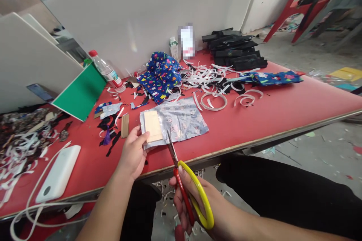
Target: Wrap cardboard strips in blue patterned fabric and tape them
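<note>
My left hand rests at the near edge of the red table, its fingers curled on the left edge of a pale printed fabric piece. A small wooden rectangle lies on that fabric, just right of my thumb. My right hand grips red-and-yellow scissors below the table edge. Their blades point up to the fabric's near edge beside the wooden piece.
A blue patterned cloth, white strip scraps and a stack of black pieces lie further back. A white power bank with cable, a green board, a water bottle and a second wooden piece sit left.
</note>
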A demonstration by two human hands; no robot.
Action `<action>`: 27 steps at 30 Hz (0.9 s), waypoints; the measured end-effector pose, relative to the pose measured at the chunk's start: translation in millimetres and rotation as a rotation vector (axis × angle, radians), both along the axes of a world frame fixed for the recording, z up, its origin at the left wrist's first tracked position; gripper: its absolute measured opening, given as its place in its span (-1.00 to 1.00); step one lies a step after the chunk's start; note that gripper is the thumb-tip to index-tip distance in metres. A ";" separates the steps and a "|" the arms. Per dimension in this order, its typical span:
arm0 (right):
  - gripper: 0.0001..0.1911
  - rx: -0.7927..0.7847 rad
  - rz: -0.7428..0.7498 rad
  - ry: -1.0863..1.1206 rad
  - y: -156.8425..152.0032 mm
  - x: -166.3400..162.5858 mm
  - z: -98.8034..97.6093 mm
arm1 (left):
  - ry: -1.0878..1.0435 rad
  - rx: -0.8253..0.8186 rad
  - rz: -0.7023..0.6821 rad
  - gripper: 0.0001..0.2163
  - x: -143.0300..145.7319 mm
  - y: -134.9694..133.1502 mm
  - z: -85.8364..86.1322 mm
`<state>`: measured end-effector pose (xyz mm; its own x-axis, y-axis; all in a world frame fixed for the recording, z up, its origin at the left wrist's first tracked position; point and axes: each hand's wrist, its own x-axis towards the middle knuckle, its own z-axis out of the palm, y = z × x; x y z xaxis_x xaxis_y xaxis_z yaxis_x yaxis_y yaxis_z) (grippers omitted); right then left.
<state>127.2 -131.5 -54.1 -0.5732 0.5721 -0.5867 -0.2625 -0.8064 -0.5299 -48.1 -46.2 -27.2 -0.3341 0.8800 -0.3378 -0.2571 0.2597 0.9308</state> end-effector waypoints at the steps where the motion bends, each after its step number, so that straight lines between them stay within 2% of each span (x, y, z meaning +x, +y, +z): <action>1: -0.07 -0.001 0.001 0.003 0.5 0.1 0.6 | -0.001 0.002 0.000 -0.66 -0.2 -0.2 -0.1; 10: -0.07 0.033 0.025 0.005 -1.4 -0.8 -8.6 | -0.017 0.022 -0.015 -0.67 -3.3 -1.1 -3.9; 15: -0.09 0.034 0.036 0.017 -2.1 -1.9 -15.9 | -0.055 0.079 -0.083 -0.59 -5.4 -4.3 -5.3; 19: -0.04 0.064 0.034 0.031 0.6 0.6 -10.9 | -0.088 0.120 -0.154 -0.53 -10.6 -8.2 -7.6; 27: -0.03 0.076 0.031 -0.001 8.1 8.2 6.1 | -0.135 0.139 -0.177 -0.49 -15.2 -13.6 -8.2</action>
<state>135.5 -123.4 -48.0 -0.5909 0.5968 -0.5429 -0.2374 -0.7717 -0.5900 -63.3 -59.8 -35.4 -0.1306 0.9618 -0.2406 -0.3428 0.1839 0.9212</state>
